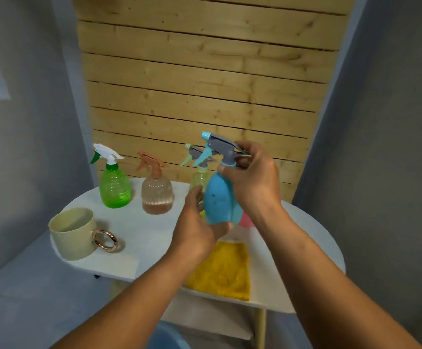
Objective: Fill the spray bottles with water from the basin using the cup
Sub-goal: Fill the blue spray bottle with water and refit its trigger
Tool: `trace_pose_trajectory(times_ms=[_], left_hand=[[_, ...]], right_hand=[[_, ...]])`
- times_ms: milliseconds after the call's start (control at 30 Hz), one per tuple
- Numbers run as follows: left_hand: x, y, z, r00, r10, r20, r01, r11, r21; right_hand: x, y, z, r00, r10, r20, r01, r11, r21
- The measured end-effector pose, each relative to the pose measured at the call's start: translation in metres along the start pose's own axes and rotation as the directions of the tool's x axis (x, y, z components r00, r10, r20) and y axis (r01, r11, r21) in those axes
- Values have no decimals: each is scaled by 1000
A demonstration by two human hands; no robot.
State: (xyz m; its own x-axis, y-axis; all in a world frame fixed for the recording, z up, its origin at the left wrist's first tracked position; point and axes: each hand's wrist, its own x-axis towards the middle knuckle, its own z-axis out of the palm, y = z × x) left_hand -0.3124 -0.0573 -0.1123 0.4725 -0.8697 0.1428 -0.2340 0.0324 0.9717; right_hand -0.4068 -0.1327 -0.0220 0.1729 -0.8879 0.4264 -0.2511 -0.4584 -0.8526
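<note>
**Hands on the blue bottle: right at the collar, left under the base**

Right hand sits at the top of the opaque sky-blue plastic spray bottle, thumb and fingers pinched around the grey screw collar just below the grey-and-turquoise trigger head. Left hand cups the bottle's lower body from below and from the person's left, fingers curled against it. The bottle is held off the white oval table, its long axis close to upright, leaning a little, with the nozzle pointing to the person's left. Judging by this grip, the step in hand is unscrewing the head, so the turn would run around that upright axis while the left hand keeps the body from spinning.

The blue body is opaque, so its water level cannot be read. Behind it stands a pale yellow-green clear bottle, largely hidden. Further left stand a clear peach ribbed bottle, with some liquid low in it, and a bright green clear bottle, both capped. The cream cup with a gold ring handle rests near the table's left edge, nearer the left hand. A yellow cloth lies below the hands. A blue rim below the table may be the basin; too little shows to be sure.
</note>
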Motion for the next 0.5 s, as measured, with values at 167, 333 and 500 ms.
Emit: trace_pose_trajectory(times_ms=[167,333,500], left_hand=[[12,20,58,993,6,116,-2,999,-36],[28,17,103,967,-39,251,47,999,-27],[36,4,131,916,-101,388,106,994,8]], right_hand=[[38,21,-56,997,-18,-74,13,997,-71],[66,63,-91,993,5,-117,-17,995,-102],[76,109,-106,988,49,-145,-64,992,-104]])
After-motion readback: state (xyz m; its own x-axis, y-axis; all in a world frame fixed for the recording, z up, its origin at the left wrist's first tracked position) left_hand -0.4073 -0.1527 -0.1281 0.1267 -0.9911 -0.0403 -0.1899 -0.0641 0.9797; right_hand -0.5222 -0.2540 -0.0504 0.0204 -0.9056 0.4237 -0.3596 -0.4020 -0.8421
